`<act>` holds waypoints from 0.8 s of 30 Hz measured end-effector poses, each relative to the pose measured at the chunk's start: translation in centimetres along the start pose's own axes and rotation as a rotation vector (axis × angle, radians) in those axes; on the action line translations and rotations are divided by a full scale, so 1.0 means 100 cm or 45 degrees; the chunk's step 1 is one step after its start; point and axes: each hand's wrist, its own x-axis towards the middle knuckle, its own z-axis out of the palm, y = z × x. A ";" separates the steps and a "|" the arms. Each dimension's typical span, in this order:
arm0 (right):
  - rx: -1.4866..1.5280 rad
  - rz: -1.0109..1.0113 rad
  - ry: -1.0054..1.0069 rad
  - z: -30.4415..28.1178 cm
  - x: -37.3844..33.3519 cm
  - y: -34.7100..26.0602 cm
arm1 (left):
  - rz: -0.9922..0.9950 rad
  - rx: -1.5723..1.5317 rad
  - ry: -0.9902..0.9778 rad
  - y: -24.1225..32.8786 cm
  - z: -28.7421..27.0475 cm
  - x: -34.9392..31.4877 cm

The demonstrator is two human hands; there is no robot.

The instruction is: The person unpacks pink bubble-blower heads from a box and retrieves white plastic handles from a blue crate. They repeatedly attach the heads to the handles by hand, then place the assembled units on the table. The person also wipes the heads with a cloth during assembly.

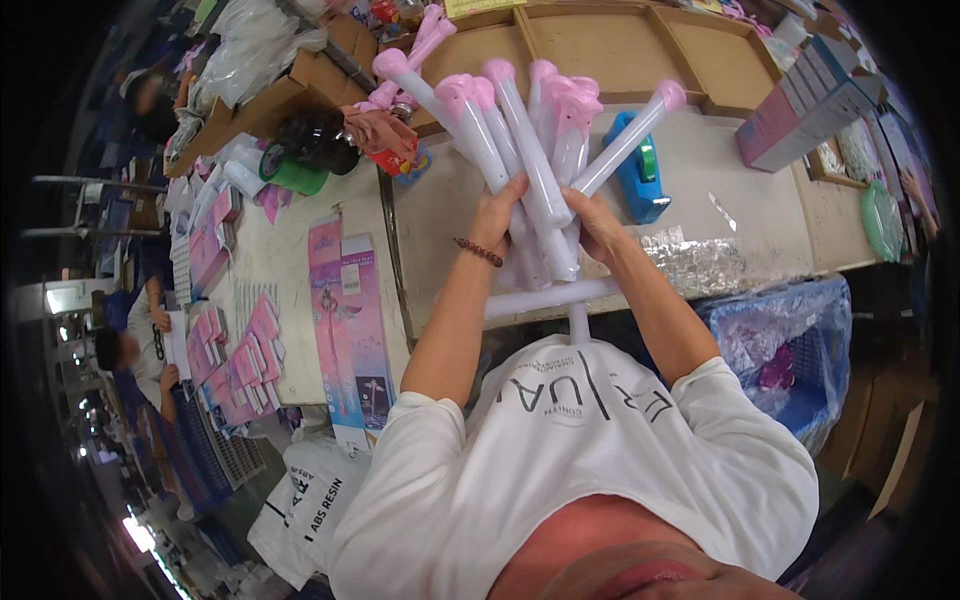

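Observation:
Both of my hands are around a loose bundle of white plastic sticks with pink knobbed ends. The pink ends fan out away from me, and the white ends point toward my body. My left hand, with a beaded bracelet at its wrist, is closed on the bundle's left side. On its right side my right hand is closed too, with some fingers hidden behind the sticks. A plain white stick lies crosswise at the table's near edge, and another white piece points from it toward my shirt.
A blue tape dispenser stands right of the bundle. Cardboard trays line the far side, with an upright printed box at right. Pink printed cartons lie left. A plastic-lined blue crate sits below right. People are at far left.

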 end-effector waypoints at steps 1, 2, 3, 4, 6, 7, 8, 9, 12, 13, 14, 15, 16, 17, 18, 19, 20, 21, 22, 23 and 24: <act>-0.035 0.017 -0.011 -0.005 0.008 -0.002 | -0.035 -0.017 0.032 -0.002 0.000 0.005; -0.075 0.031 -0.009 -0.011 0.018 -0.007 | -0.058 -0.028 0.057 -0.001 0.000 0.013; -0.116 0.033 -0.010 -0.016 0.026 -0.011 | -0.069 -0.042 0.080 -0.001 0.000 0.018; -0.162 0.048 0.002 -0.021 0.033 -0.014 | -0.119 -0.029 0.094 0.000 -0.001 0.024; -0.224 0.082 -0.001 -0.025 0.045 -0.018 | -0.151 -0.007 0.130 0.004 -0.006 0.033; -0.230 0.093 -0.018 -0.027 0.048 -0.018 | -0.193 0.070 0.165 0.004 -0.009 0.035; -0.290 0.139 -0.009 -0.029 0.051 -0.017 | -0.241 0.142 0.199 0.002 -0.012 0.036; -0.340 0.146 -0.021 -0.032 0.053 -0.015 | -0.247 0.201 0.196 0.001 -0.017 0.039; -0.529 0.170 0.047 -0.039 0.058 -0.008 | -0.315 0.390 0.164 -0.012 -0.030 0.046; -0.489 0.232 0.043 -0.043 0.059 -0.006 | -0.351 0.472 0.163 -0.017 -0.035 0.048; -0.507 0.223 0.018 -0.046 0.060 -0.005 | -0.375 0.537 0.145 -0.023 -0.040 0.050; -0.529 0.229 0.030 -0.050 0.061 -0.003 | -0.312 0.654 0.235 -0.028 -0.044 0.053; -0.562 0.246 0.063 -0.055 0.061 -0.001 | -0.237 0.755 0.305 -0.032 -0.049 0.055; -0.621 0.274 0.031 -0.061 0.062 0.000 | -0.220 0.863 0.348 -0.038 -0.051 0.058; -0.681 0.302 0.025 -0.068 0.064 0.001 | -0.103 0.863 0.232 -0.039 -0.058 0.057; -0.715 0.074 -0.035 -0.074 0.063 0.006 | -0.008 0.928 0.326 -0.042 -0.063 0.055; -0.741 -0.013 -0.017 -0.080 0.064 0.010 | 0.115 0.996 0.463 -0.045 -0.068 0.052; -0.794 0.022 0.036 -0.089 0.064 0.014 | 0.235 1.019 0.522 -0.046 -0.074 0.047; -0.815 0.102 0.077 -0.097 0.065 0.016 | 0.212 0.942 0.555 -0.046 -0.082 0.042; -0.875 0.040 0.198 -0.103 0.065 0.021 | 0.197 0.727 0.567 -0.047 -0.087 0.038; -0.928 -0.046 0.321 -0.109 0.064 0.023 | 0.192 0.944 0.675 -0.049 -0.092 0.029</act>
